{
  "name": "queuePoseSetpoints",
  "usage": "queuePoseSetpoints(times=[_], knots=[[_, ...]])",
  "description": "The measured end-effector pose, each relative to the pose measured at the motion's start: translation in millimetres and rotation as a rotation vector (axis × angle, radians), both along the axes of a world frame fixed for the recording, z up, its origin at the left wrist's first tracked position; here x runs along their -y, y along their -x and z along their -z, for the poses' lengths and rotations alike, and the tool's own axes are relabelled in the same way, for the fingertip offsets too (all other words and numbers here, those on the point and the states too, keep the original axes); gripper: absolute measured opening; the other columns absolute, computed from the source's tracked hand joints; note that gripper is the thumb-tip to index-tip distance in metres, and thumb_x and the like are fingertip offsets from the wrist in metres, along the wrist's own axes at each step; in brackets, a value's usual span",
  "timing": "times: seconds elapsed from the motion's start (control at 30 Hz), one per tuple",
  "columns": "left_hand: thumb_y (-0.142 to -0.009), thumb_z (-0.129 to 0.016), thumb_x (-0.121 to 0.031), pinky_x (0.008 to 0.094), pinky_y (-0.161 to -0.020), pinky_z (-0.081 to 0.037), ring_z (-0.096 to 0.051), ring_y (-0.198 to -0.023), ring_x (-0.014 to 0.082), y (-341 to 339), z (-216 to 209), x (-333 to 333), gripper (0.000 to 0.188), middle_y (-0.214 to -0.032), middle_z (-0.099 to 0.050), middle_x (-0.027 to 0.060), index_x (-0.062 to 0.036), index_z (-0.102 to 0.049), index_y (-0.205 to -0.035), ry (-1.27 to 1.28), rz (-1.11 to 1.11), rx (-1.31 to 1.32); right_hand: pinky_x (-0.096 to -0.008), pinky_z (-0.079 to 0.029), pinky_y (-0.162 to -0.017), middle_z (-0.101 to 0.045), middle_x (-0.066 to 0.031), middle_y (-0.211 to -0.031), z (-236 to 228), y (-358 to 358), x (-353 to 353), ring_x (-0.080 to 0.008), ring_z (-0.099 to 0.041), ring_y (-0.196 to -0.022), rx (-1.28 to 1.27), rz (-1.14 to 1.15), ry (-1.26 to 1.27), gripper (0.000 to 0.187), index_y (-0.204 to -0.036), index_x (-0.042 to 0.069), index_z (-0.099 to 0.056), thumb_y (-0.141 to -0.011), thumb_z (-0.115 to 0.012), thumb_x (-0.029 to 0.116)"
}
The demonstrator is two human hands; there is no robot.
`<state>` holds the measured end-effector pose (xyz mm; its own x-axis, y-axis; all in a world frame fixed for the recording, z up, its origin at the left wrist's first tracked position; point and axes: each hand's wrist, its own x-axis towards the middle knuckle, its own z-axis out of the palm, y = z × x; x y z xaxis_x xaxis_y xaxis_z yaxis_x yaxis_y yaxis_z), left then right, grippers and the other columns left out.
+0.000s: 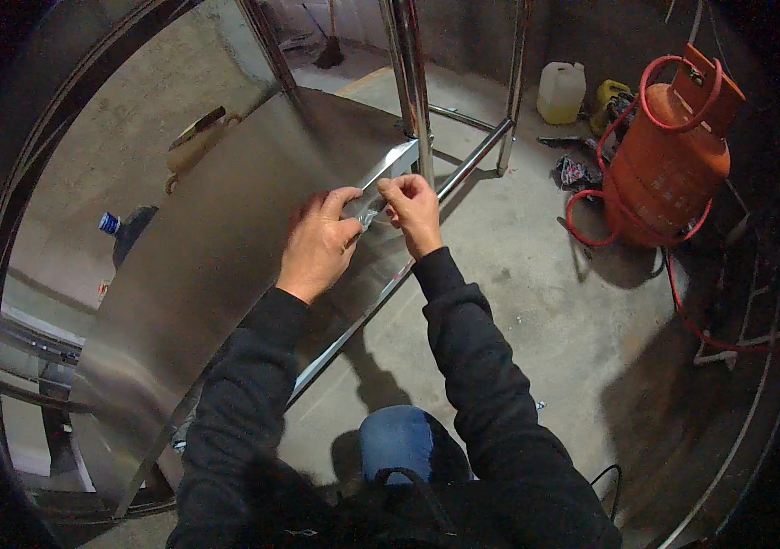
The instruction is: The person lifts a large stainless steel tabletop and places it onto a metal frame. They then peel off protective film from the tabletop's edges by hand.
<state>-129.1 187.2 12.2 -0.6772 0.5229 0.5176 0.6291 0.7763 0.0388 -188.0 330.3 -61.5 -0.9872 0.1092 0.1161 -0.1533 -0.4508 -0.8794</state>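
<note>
My left hand (319, 240) is at the near edge of a large brushed metal sheet (225, 229), with thumb and forefinger closed on a crinkled, shiny strip of thin film (371, 213). Close beside it, my right hand (415, 212) pinches the other side of this strip between thumb and fingers. The strip looks see-through, and part of it is hidden by the fingers. Just beyond my hands, a bright folded metal edge (390, 163) runs up to a polished upright leg (410, 82).
An orange gas cylinder (669, 174) with a red hose stands at the right. Near it are a pale canister (561, 92) and a yellow container (611, 94). A low metal crossbar (477, 157) joins the frame's legs. A blue-capped bottle (110, 223) lies beyond the sheet.
</note>
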Motion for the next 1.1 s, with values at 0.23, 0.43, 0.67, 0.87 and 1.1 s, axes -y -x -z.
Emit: queuePoseSetpoints(times=[0.23,0.43,0.67,0.87,1.1], knots=[[-0.063,-0.065,-0.001,0.035,-0.078,-0.043,-0.05,-0.093,0.0251,-1,-3,0,0.013,-0.113,-0.05,0.0034,-0.0047,-0.061,-0.074,-0.005,0.006,0.021,-0.0184,-0.03,-0.039,-0.049,0.0017,-0.061,3,16,-10,-0.005,-0.042,-0.047,-0.071,-0.127,-0.06,0.02,-0.071,0.007,-0.05,-0.079,-0.064,0.019],[-0.065,-0.063,-0.004,0.0362,-0.08,-0.04,-0.049,-0.095,0.0249,-1,-1,1,0.007,-0.112,-0.05,0.0017,-0.0051,-0.061,-0.071,-0.047,-0.004,0.072,-0.0206,-0.038,-0.041,-0.051,-0.0001,-0.062,13,8,5,-0.0071,-0.047,-0.048,0.063,-0.017,0.176,0.019,-0.07,0.006,-0.05,-0.08,-0.061,0.018],[-0.065,-0.064,-0.005,0.037,-0.082,-0.038,-0.048,-0.097,0.0243,0,1,1,0.005,-0.112,-0.051,0.0012,-0.0061,-0.061,-0.07,-0.063,-0.002,0.08,-0.0193,-0.036,-0.04,-0.049,0.0005,-0.063,13,0,2,-0.0067,-0.048,-0.049,0.066,-0.031,0.247,0.024,-0.077,0.006,-0.049,-0.079,-0.064,0.025],[-0.066,-0.064,-0.005,0.0373,-0.084,-0.038,-0.048,-0.098,0.0243,1,0,-1,0.005,-0.112,-0.051,0.0024,-0.0058,-0.061,-0.07,-0.069,-0.011,0.132,-0.0179,-0.031,-0.04,-0.047,0.0028,-0.059,2,28,-18,-0.0045,-0.042,-0.048,-0.101,0.017,-0.123,0.024,-0.073,0.006,-0.051,-0.077,-0.067,0.023],[-0.065,-0.064,-0.001,0.0336,-0.076,-0.044,-0.053,-0.091,0.0234,-1,-2,1,0.011,-0.114,-0.05,0.0039,-0.0029,-0.061,-0.076,-0.052,0.002,0.093,-0.0189,-0.029,-0.038,-0.049,0.0015,-0.058,6,31,-22,-0.0056,-0.043,-0.045,-0.061,-0.085,-0.011,0.019,-0.07,0.007,-0.051,-0.08,-0.061,0.019]])
